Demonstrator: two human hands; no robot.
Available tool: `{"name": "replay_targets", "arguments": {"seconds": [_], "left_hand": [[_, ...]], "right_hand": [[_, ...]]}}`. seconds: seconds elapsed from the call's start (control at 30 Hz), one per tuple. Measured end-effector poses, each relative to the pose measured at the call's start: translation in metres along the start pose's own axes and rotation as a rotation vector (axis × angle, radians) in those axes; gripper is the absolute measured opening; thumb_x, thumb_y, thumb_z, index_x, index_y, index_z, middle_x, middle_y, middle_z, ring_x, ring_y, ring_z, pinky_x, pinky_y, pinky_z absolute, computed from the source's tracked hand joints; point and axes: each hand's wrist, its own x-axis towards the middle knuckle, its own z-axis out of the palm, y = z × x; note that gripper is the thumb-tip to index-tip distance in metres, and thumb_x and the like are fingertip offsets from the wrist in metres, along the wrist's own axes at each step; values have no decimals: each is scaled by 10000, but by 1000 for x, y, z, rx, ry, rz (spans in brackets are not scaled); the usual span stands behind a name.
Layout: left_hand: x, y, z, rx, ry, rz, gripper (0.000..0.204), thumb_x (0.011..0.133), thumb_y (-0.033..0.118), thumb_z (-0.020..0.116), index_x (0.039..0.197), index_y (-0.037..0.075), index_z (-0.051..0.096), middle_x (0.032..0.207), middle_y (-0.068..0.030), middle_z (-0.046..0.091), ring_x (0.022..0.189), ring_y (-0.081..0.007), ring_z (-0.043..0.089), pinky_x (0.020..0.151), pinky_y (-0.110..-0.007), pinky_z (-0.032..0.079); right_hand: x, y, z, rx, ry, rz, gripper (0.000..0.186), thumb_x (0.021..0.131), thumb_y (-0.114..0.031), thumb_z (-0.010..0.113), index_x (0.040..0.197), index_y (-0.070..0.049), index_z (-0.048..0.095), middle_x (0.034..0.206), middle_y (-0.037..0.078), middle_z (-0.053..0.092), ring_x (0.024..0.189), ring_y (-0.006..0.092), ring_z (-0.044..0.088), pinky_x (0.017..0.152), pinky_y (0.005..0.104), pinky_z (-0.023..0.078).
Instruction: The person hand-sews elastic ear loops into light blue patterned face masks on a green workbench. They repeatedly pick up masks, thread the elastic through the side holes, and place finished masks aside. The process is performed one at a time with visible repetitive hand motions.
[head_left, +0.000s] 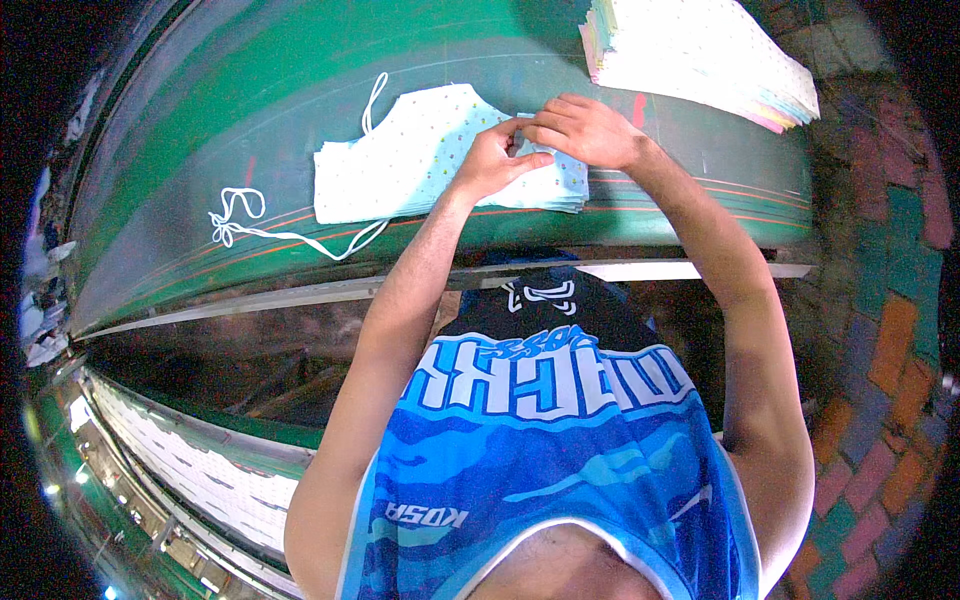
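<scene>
A stack of pale blue cloth pieces [400,160] with small dots lies on the green table, cut to a curved, garment-like outline. Both my hands meet over its right part. My left hand [492,160] is curled, its thumb stretched along the cloth and its fingertips under the other hand. My right hand [582,130] is closed, fingers bent down against the left fingertips. Whatever is pinched between them is hidden. White cord [300,237] comes out from the stack's lower edge and ends in a looped tangle on the left. A cord loop [372,104] sticks up behind the stack.
A thicker stack of cloth pieces [705,55], white on top with coloured layers at its edges, lies at the table's far right. The green table [230,130] has a pale front edge close to my body. Multicoloured paving [880,350] shows on the right.
</scene>
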Motion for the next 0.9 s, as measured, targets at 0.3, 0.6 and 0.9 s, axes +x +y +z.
{"name": "replay_targets", "arguments": {"seconds": [0.3,0.6,0.9], "left_hand": [[17,8,6,-298,75,-100,617,994,107,741,1551,76,477,1076,-50,737,927,-77,646,784,-242,522],[21,38,11,-114,183,144,594,995,127,712,1551,110,502,1135,-130,774,946,-197,745,779,-341,592],[-47,136,43,622,146,806,388,933,99,675,1314,31,661,1080,-148,748,1006,-320,720,937,-455,587]], "right_hand": [[-18,8,16,110,220,571,250,942,-242,695,1157,-115,678,1004,84,711,997,329,684,852,434,572],[-28,-58,3,1708,397,1640,756,1070,-667,453,1345,29,562,1105,188,699,1110,306,689,948,474,566],[-12,-7,-10,1419,122,1508,455,969,-316,755,1214,59,674,1074,143,753,893,246,731,805,392,607]]}}
